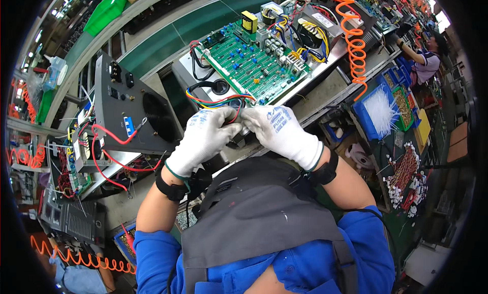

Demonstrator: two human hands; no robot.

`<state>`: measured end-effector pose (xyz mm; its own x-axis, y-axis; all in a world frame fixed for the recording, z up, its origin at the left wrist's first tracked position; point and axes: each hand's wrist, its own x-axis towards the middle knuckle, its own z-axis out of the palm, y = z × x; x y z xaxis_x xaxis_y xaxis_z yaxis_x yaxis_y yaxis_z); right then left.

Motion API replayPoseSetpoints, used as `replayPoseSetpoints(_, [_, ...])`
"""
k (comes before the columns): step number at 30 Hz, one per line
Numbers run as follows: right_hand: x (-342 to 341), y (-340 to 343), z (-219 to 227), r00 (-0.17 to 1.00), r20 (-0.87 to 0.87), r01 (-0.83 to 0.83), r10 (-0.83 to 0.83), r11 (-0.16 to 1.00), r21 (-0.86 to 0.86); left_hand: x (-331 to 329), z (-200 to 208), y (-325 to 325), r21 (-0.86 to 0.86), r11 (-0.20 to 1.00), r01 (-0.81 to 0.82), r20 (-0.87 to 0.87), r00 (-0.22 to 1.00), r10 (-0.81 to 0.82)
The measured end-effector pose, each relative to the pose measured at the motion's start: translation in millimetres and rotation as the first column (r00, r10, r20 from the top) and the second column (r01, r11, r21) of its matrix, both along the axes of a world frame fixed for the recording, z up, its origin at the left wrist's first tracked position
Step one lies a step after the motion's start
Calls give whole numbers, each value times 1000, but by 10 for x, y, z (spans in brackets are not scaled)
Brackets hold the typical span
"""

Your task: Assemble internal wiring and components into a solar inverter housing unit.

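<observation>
A slim bundle of red, yellow, green and blue plastic-coated wires (pixel 216 100) is at the centre of the work, arching along the near edge of a large green circuit board (pixel 249 70) and dropping between two white-gloved hands. The left hand (pixel 206 134) seems to have its thumb and fingers closed on the near end of the wires; the right hand (pixel 279 131) meets it with fingers bent together, but I cannot tell whether they clamp anything, since the gloves hide the tips. The step in hand looks like close fingertip work on the wire ends, and the next move calls for a steady left pinch and a clear view of the hidden end. The board lies on a pale metal panel (pixel 184 73), with a yellow block-shaped transformer (pixel 249 22) at its far edge. A dark grey metal housing (pixel 114 118) with a round black opening stands close on the left, trailing red cables, and could limit elbow room there. An orange coiled hose (pixel 354 45) hangs right of the board; farther right sit thin white strips (pixel 380 111).
</observation>
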<state>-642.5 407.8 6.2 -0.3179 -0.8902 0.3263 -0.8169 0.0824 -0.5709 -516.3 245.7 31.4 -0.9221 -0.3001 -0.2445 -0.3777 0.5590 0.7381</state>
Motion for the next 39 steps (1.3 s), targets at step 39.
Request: replayPoseSetpoints(39, [158,102,231,996,-85,-3,24,972,233,329,-9,210,527,841,-121,-141,964,226])
